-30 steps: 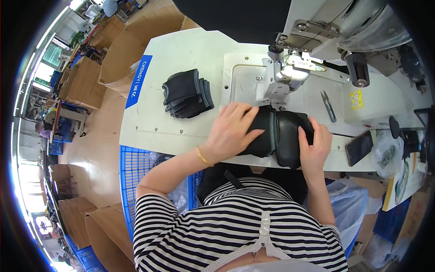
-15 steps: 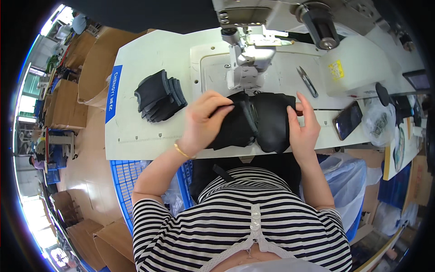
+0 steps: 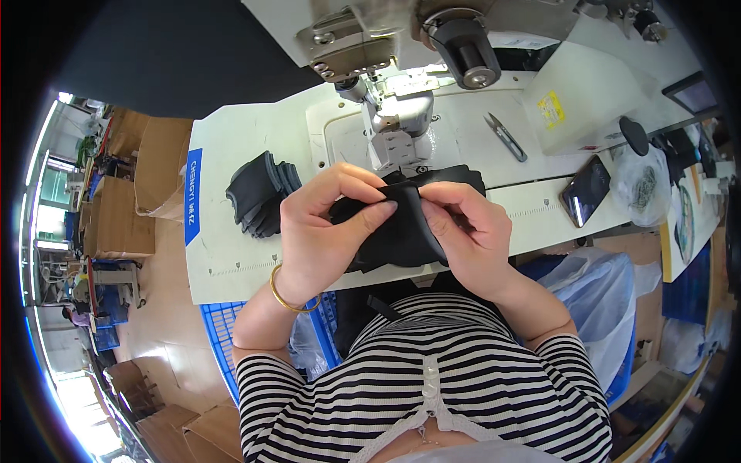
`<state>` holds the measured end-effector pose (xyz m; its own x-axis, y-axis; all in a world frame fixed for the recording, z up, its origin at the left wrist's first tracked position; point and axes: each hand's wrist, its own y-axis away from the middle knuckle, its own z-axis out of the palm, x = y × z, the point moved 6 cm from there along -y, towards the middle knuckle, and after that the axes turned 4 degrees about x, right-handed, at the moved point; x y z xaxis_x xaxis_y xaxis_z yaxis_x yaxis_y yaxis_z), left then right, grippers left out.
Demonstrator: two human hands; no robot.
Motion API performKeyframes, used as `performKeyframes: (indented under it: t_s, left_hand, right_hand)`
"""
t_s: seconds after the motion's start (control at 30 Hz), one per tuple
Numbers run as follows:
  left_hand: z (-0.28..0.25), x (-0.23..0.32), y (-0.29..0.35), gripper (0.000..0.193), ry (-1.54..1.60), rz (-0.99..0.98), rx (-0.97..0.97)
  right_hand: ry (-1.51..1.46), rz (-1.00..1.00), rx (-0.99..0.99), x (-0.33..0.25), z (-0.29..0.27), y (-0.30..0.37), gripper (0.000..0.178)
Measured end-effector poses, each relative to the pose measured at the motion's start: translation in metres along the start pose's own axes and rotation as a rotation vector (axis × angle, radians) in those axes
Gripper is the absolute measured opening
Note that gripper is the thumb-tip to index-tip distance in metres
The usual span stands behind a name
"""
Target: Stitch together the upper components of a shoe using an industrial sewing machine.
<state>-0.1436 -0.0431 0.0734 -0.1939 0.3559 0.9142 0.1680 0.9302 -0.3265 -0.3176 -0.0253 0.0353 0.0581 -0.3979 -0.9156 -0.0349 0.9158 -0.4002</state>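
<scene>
Both hands pinch the upper edge of a black fabric piece between thumb and fingers, close together in front of the sewing machine. My left hand, with a gold bangle on the wrist, grips it from the left. From the right, my right hand holds the same edge, its fingertips almost touching the left ones. More black fabric lies behind and under the hands, near the machine's sewing head. Left of my left hand, a stack of black fabric pieces rests on the white table.
A pair of thread snips and a phone lie on the white table to the right. Beyond them stands a translucent box, near a plastic bag. Below the table edge are a blue basket and a plastic-lined bin.
My right hand has moved left from the right-hand fabric to the piece in my left hand. Both hands now pinch its edge together, raised toward me. The view has shifted slightly.
</scene>
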Motion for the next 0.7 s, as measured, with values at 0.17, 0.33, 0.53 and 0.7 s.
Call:
performKeyframes:
  t_s: [0.17, 0.33, 0.53, 0.7]
  left_hand:
    - [0.001, -0.003, -0.001, 0.014, 0.012, -0.016, 0.014]
    - [0.005, -0.004, -0.002, 0.014, 0.017, -0.01, -0.002]
    - [0.01, 0.001, -0.004, 0.017, -0.058, -0.032, -0.003]
    - [0.006, 0.001, -0.005, 0.009, -0.074, 0.06, 0.043]
  right_hand:
    - [0.019, -0.027, -0.027, -0.006, 0.002, -0.001, 0.014]
    - [0.071, -0.035, 0.011, 0.0, 0.0, -0.003, 0.012]
    - [0.14, -0.103, 0.05, -0.004, 0.0, -0.004, 0.01]
    - [0.156, -0.126, 0.061, -0.006, 0.002, -0.005, 0.012]
